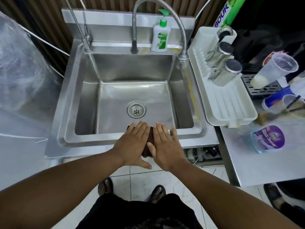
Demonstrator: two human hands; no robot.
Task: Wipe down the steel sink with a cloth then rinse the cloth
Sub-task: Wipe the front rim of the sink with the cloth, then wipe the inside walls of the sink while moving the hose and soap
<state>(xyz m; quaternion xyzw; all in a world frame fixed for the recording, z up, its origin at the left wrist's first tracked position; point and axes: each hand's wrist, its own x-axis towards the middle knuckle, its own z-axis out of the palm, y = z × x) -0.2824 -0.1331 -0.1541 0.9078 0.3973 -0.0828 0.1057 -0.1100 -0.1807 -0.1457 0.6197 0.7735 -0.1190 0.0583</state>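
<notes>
The steel sink (82, 103) fills the middle of the view, its basin dry-looking with a round drain (136, 111) near the front. A dark brown cloth (149, 142) lies on the sink's front rim, mostly hidden under my hands. My left hand (132, 144) and my right hand (165, 146) rest flat on it side by side, fingers stretched toward the basin. A flexible steel tap (180, 35) arches over the back and ends at the right rim. No water is running.
A soap pump bottle (159, 37) stands on the back ledge. A white drying rack (226, 103) with steel shakers (226, 71) sits to the right, beside cups and a purple-labelled bottle (267, 139). A plastic-wrapped bulk (19, 66) is at left. My sandalled feet stand on white tiles.
</notes>
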